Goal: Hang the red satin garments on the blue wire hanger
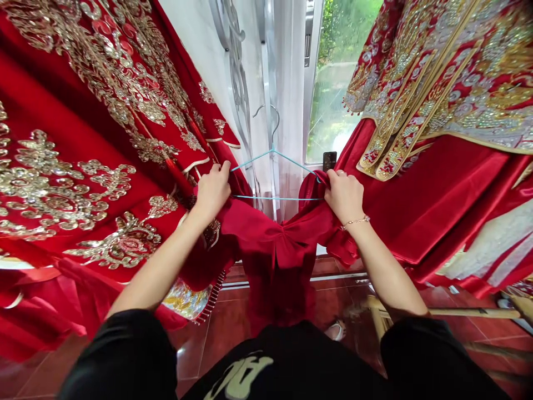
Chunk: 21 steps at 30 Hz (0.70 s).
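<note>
From the head camera, the left hand (212,191) and the right hand (345,195) are both closed, each pinching a bunched fold of a red satin garment (277,261) between fingers and thumb; they stand well apart, level with each other, at the two lower corners of a blue wire clothes hanger (273,149); the garment sags between the hands and drops toward the floor in a deep fold below the hanger; its right side is drawn up over the hanger's right corner, while the left corner sits right at the left hand's fingertips; the hanger's bottom bar runs straight across between the hands, its hook pointing up in front of a sheer white curtain (287,111); a thin gold bracelet (355,222) circles the right wrist; black sleeves (433,350) cover the upper arms; to the left, a red robe with dense gold sequin embroidery (83,183) hangs close beside the left forearm, its beaded fringe (214,297) dangling at the hem; to the right, a second red and gold embroidered robe (441,94) hangs beside the right hand; behind the hanger, a window (341,72) shows green foliage, with a small black object (329,161) at its lower edge; below lie a red tiled floor (220,333) and a light wooden chair frame (458,313).
</note>
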Motion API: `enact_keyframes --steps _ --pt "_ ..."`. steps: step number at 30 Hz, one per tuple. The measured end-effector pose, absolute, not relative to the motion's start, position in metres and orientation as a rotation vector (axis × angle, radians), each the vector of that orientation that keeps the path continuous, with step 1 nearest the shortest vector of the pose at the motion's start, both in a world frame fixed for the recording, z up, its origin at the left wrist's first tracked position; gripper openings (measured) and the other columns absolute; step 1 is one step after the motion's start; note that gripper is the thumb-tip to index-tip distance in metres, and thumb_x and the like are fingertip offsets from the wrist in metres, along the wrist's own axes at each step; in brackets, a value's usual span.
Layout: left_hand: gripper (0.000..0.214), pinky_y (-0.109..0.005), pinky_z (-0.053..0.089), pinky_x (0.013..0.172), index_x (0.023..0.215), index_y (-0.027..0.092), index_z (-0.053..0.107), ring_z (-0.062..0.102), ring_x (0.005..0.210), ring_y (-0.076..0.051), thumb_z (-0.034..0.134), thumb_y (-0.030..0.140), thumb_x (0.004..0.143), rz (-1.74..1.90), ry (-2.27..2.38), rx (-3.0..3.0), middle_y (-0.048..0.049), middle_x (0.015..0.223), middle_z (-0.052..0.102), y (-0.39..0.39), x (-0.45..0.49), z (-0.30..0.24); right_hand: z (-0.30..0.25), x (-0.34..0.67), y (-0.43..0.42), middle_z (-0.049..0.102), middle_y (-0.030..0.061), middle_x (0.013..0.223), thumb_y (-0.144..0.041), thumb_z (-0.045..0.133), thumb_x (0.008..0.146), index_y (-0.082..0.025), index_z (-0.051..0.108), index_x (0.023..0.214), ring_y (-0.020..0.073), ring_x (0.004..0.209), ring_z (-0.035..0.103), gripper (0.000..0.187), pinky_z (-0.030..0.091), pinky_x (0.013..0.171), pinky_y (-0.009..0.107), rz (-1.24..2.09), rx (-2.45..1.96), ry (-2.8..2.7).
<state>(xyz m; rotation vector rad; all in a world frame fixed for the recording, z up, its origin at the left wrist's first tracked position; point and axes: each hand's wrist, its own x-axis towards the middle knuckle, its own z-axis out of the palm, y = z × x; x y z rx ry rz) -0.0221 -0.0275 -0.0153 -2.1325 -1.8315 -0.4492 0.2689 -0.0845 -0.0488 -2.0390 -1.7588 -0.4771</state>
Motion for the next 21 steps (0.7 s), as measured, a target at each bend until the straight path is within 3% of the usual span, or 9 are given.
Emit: enact_keyframes --steps 4,6,9,12,17,21 --pt "0.037 -0.037 0.051 0.090 0.111 0.017 0.064 0.067 0.103 -0.029 0.058 0.001 0.078 -0.384 -1.760 -2.375 -0.0094 0.104 0.072 -0.007 -0.056 0.020 -0.035 0.289 -0.078 0.072 0.0148 0.095 -0.009 0.053 0.082 -0.015 0.069 0.099 0.0246 0.082 0.061 0.024 0.030 0.064 0.032 -0.352 -1.980 -1.882" --pt "0.034 -0.033 0.049 0.092 0.105 0.011 0.063 0.066 0.101 -0.022 0.059 -0.005 0.075 -0.491 -1.780 -2.544 -0.0067 0.101 0.072 0.003 -0.073 0.034 -0.029 0.304 -0.071 0.070 0.0097 0.082 -0.011 0.056 0.079 -0.016 0.069 0.087 0.0221 0.078 0.060 0.016 0.031 0.065 0.031 -0.188 -1.879 -1.935" --pt "0.034 -0.039 0.047 0.093 0.112 -0.002 0.057 0.063 0.089 -0.012 0.054 -0.011 0.080 -0.764 -2.037 -2.619 -0.0086 0.104 0.071 0.008 -0.086 0.044 -0.028 0.325 -0.058 0.061 0.0022 0.065 -0.014 0.060 0.075 -0.017 0.065 0.072 0.0155 0.065 0.054 0.006 0.034 0.064 0.030 0.202 -1.739 -1.858" --pt "0.036 -0.044 0.044 0.093 0.122 -0.006 0.051 0.059 0.079 -0.006 0.048 -0.010 0.087 -1.060 -2.355 -2.397 -0.0106 0.109 0.071 0.006 -0.089 0.041 -0.036 0.338 -0.051 0.054 -0.0019 0.055 -0.011 0.058 0.071 -0.017 0.060 0.065 0.0100 0.054 0.046 0.009 0.037 0.059 0.028 0.633 -1.650 -1.497" --pt "0.031 -0.037 0.041 0.096 0.112 -0.010 0.057 0.059 0.084 -0.006 0.050 -0.014 0.082 -1.403 -2.351 -2.308 -0.0030 0.093 0.069 0.006 -0.093 0.023 -0.058 0.343 -0.060 0.047 -0.0064 0.048 -0.008 0.059 0.057 -0.021 0.048 0.053 0.0071 0.049 0.043 0.017 0.046 0.051 0.022 0.912 -1.435 -0.991" --pt "0.029 -0.029 0.044 0.092 0.104 -0.007 0.062 0.059 0.083 -0.006 0.050 -0.012 0.079 -1.582 -2.316 -2.276 -0.0013 0.087 0.069 0.005 -0.099 0.010 -0.083 0.348 -0.075 0.058 -0.0059 0.056 -0.011 0.061 0.053 -0.020 0.053 0.060 0.0075 0.055 0.053 0.014 0.053 0.056 0.020 0.981 -1.212 -0.757"
